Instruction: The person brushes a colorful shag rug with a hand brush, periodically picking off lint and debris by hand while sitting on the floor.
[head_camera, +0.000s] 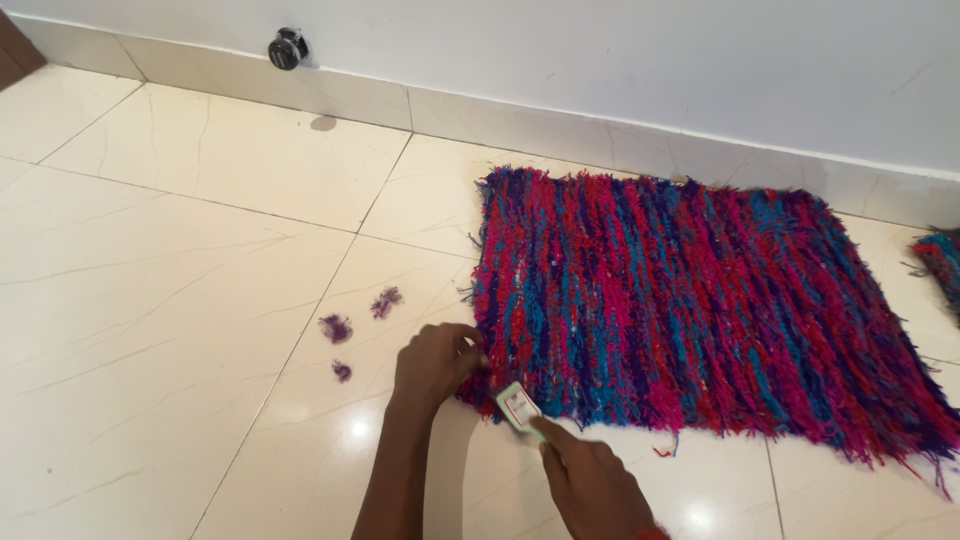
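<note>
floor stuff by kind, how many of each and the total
Shaggy multicoloured rugs: 2, the large rug and a second rug cut off at the right edge
Purple yarn tufts: 3
Small green and white item at the right hand: 1
Round black fitting on the wall: 1
Total: 7

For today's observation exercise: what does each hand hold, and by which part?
The left hand pinches the shaggy rug at its near-left corner; the right hand holds a small green lighter by its lower end.
</note>
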